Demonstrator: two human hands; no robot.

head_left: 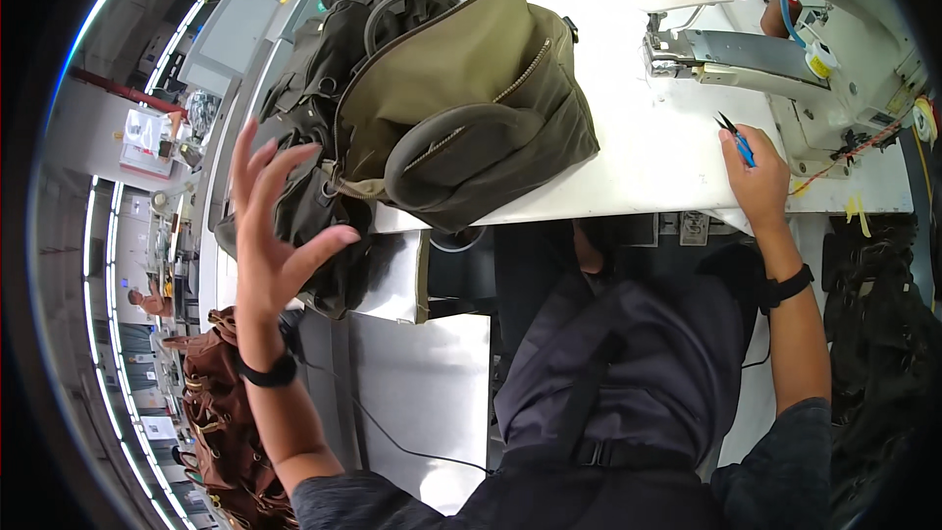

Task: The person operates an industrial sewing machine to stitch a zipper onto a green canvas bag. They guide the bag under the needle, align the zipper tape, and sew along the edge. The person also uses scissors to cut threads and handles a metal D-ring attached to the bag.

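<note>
An olive-green fabric bag [530, 137] with a zipper and padded handles lies on the white worktable [657, 167], leaning on darker green bags [304, 44]. My left hand [265, 216] is raised at the left, beside the dark bags, fingers spread and curved with nothing between them. My right hand [758, 182] grips small thread snips [741, 142] with blue handles and dark blades, pointing up, at the table's right near the front edge.
An industrial sewing machine [765, 64] with a long arm stands at the back right. Brown bags [211, 402] are piled at the lower left, dark ones [868, 353] at the right. A metal panel [422, 383] sits below the table. A distant person [152, 302] is at the far left.
</note>
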